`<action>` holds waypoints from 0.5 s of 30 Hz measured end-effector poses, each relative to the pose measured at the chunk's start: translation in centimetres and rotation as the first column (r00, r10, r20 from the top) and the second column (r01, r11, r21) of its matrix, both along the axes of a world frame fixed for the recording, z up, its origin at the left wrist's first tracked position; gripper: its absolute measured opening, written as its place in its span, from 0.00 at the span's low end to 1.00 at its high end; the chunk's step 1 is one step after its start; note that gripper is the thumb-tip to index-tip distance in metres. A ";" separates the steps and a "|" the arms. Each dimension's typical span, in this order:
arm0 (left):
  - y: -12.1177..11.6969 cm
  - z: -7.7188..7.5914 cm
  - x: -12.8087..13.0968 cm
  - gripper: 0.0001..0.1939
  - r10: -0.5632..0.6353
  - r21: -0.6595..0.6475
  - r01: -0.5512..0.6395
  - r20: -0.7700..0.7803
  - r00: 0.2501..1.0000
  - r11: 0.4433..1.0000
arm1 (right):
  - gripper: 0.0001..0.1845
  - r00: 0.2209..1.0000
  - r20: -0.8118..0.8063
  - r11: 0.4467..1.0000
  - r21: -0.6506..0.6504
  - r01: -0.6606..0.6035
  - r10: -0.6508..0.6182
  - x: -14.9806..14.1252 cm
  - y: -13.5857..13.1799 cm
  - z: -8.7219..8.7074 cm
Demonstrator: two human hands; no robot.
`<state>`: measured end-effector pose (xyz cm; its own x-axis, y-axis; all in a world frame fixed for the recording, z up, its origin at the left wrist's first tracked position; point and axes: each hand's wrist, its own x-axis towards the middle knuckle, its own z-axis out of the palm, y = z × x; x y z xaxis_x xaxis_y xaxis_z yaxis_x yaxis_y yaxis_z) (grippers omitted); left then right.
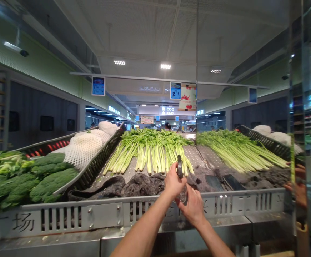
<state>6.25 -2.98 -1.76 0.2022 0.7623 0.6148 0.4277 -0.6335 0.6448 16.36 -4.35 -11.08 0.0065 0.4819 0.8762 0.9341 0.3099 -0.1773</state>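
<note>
In front of the display, my left hand (174, 182) is closed around the upper part of what looks like a spray bottle (180, 166) with a dark head and a clear body. Just below and to the right, my right hand (193, 204) grips the lower, clear part, mostly hidden by my fingers. Beyond the bottle lies a row of celery (147, 153), stalk ends toward me and leaves at the back. A dark grey cloth (141, 185) is bunched along the near side of the celery. On it, right of my hands, rests a dark phone-like slab (214, 182).
A grey slotted rail (104, 210) runs along the front. On the left are broccoli (45, 178) and, behind it, white foam-netted produce (87, 146), edged by a black crate wall (99, 157). A mirror panel (230, 157) at right reflects the celery. Price signs (175, 90) hang above.
</note>
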 end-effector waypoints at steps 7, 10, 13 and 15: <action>-0.3 0.3 -0.8 0.24 0.092 -0.042 -0.092 -0.005 0.996 0.995 | 0.34 0.978 -0.165 0.976 -0.152 -0.156 0.130 -0.9 -0.4 0.8; 0.0 -0.1 -0.9 0.27 0.079 -0.058 -0.077 0.035 0.996 0.995 | 0.36 0.867 -0.374 0.903 -0.142 -0.405 0.330 -0.6 -0.6 1.9; 0.4 -1.0 -1.1 0.33 0.031 -0.055 -0.026 0.106 0.994 0.998 | 0.33 0.676 -0.579 0.804 -0.059 -0.592 0.456 -0.5 -0.6 3.9; 0.5 -1.7 -1.2 0.36 0.019 -0.068 -0.009 0.145 0.989 0.998 | 0.33 0.597 -0.656 0.764 -0.047 -0.643 0.462 -0.8 -0.7 5.4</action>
<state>5.02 -2.44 -3.49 0.1034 0.8049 0.5843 0.3345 -0.5814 0.7417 15.58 -5.04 -5.65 0.1141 0.7658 0.6329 0.2731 0.5884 -0.7611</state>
